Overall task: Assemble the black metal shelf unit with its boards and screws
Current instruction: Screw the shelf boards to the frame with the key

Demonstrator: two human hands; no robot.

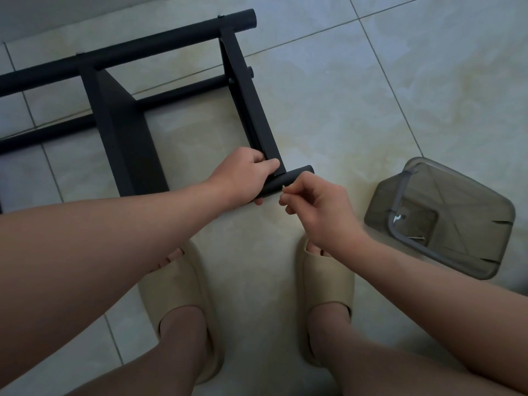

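– While the shelf frame [123,132] lies on the tiled floor [357,95], how is it judged to handle?
– Stiff, weighty, slick paint. Best held at the near tube [300,172], where the left hand [245,175] is wrapped.
– Counts?
– Three tubes, two crosspieces. One screw [283,187] is pinched at the tube by right hand [317,204] fingertips; one more is seen in the tub [457,195].

Two hands work on a black metal shelf frame [120,121] on the pale tiled floor [371,95].
The left hand [243,172] holds the short black round tube [294,176] at the near end of the frame, with the thumb on the flat bar beside it. The right hand [317,207] pinches a tiny silver screw [283,187] against the tube's side. A smoky see-through plastic box [463,195] sits on the floor to the right, with a thin silver screw [415,238] inside. Two feet in cream slippers [183,284] stand below the hands.
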